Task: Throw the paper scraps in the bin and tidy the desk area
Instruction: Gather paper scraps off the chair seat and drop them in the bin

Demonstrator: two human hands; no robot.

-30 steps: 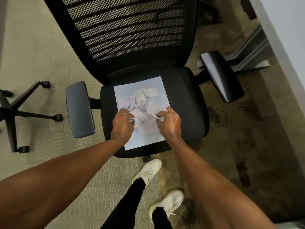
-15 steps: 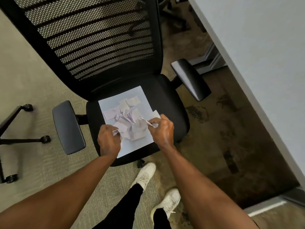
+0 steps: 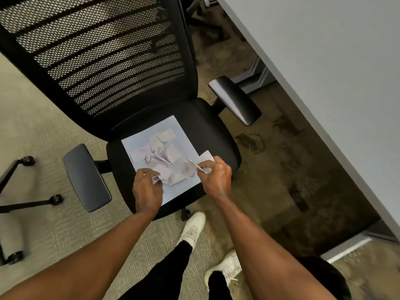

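The left hand (image 3: 148, 188), now drawn back to the near left edge of the white paper sheet (image 3: 138, 141) on the black office chair seat (image 3: 218, 135), pinches a scrap. The crumpled pale paper scraps (image 3: 161, 154) stay piled on the sheet. The right hand (image 3: 216, 176) has lifted a white scrap (image 3: 205, 157) clear, gripping it; gathering continues, no bin visible.

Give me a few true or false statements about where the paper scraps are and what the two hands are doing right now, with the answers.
1. The paper scraps lie on a white sheet on the chair seat. True.
2. The left hand is resting on the armrest. False: it is at the near edge of the scrap pile, fingers closed on a scrap.
3. The right hand pinches paper at the sheet's right edge. True.
4. A bin stands beside the chair. False: no bin is in view.
5. The scraps are spread over the desk. False: the part of the desk in view is bare.
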